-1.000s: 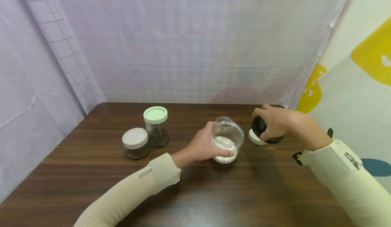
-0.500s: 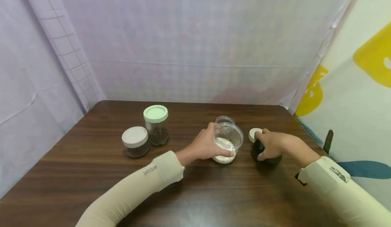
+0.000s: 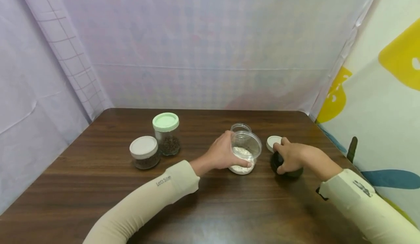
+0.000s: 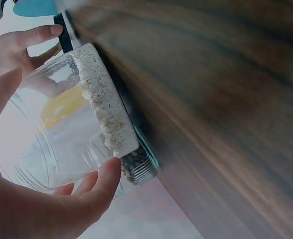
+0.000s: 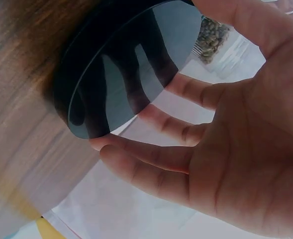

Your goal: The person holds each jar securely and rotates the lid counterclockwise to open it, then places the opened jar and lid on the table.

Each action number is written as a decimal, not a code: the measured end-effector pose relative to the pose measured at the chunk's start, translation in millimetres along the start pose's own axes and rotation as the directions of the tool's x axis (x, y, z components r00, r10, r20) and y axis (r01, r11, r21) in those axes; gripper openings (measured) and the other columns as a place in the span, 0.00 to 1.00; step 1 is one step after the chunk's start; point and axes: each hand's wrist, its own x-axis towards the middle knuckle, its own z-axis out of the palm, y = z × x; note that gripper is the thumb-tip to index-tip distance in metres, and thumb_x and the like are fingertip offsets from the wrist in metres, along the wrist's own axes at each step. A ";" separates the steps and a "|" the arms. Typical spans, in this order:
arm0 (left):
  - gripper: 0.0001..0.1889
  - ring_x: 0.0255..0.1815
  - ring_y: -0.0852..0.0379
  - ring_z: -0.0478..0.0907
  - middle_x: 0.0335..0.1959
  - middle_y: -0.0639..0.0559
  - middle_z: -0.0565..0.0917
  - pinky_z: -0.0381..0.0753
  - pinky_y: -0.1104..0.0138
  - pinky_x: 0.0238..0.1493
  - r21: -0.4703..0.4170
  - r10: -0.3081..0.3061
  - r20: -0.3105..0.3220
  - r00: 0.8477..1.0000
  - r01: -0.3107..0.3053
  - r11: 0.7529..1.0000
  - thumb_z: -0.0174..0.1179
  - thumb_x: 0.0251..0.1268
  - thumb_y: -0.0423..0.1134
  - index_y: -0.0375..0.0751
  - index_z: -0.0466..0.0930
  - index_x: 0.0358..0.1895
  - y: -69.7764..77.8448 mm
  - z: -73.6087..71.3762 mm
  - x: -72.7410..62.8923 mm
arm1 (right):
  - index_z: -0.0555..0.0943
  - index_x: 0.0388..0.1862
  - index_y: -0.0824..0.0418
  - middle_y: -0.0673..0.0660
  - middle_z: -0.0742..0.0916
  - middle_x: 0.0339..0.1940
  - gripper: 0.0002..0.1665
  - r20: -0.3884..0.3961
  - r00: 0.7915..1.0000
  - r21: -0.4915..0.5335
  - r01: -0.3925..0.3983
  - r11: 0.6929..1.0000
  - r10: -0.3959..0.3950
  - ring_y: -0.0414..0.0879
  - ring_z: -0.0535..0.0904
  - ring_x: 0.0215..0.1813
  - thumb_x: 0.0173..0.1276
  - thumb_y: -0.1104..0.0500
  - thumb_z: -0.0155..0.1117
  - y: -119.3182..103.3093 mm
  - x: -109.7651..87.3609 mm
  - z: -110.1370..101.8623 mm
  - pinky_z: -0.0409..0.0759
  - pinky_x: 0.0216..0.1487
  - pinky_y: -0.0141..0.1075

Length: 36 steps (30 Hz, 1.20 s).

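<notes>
My left hand (image 3: 220,155) grips a wide clear jar (image 3: 243,163) from its left side, thumb in front and fingers behind. The jar stands upright without a lid, part-filled with white flakes (image 4: 104,99). My right hand (image 3: 293,158) holds a round black lid (image 5: 131,69) by its edge, down at the tabletop to the right of the jar. Glossy on its upper face, the lid mirrors the fingers. Just behind the wide jar is a smaller lidless jar (image 3: 241,128), with dark seeds (image 4: 136,167) at its bottom. A white lid (image 3: 273,142) lies beyond the black one, partly hidden by my right hand.
On the left of the wooden table (image 3: 210,207) stand two closed jars with dark contents: a low one with a white lid (image 3: 143,147) and a taller one with a pale green lid (image 3: 166,122). A curtain (image 3: 203,54) hangs behind the table's far edge.
My right hand has lowered the black lid towards me onto the tabletop, uncovering more of the white lid. The left hand keeps its grip on the jar, almost unmoved.
</notes>
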 end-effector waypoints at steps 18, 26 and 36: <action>0.66 0.69 0.42 0.71 0.71 0.37 0.68 0.72 0.52 0.70 0.028 0.000 -0.007 1.000 0.000 1.000 0.83 0.39 0.58 0.37 0.51 0.78 -1.8 0.1 -5.9 | 0.72 0.67 0.64 0.66 0.74 0.50 0.45 -0.001 1.000 -0.042 0.023 0.999 -0.023 0.55 0.79 0.44 0.57 0.44 0.76 5.0 2.6 7.8 0.81 0.47 0.53; 0.68 0.74 0.39 0.61 0.74 0.40 0.60 0.71 0.47 0.70 0.124 0.050 -0.064 0.997 -0.042 0.991 0.86 0.34 0.56 0.43 0.50 0.80 -1.8 -8.5 -29.9 | 0.72 0.68 0.62 0.66 0.75 0.54 0.46 -0.023 0.999 -0.021 0.029 0.999 -0.030 0.58 0.80 0.48 0.58 0.40 0.76 11.1 -0.1 8.4 0.81 0.49 0.56; 0.48 0.71 0.44 0.64 0.70 0.46 0.67 0.68 0.49 0.71 0.195 0.130 -0.295 0.947 -0.074 0.978 0.79 0.50 0.53 0.46 0.63 0.73 -10.0 -56.0 -53.0 | 0.71 0.70 0.64 0.77 0.72 0.67 0.47 -0.093 0.991 0.051 0.101 0.994 -0.096 0.68 0.76 0.63 0.68 0.31 0.63 18.4 -11.4 4.4 0.76 0.59 0.62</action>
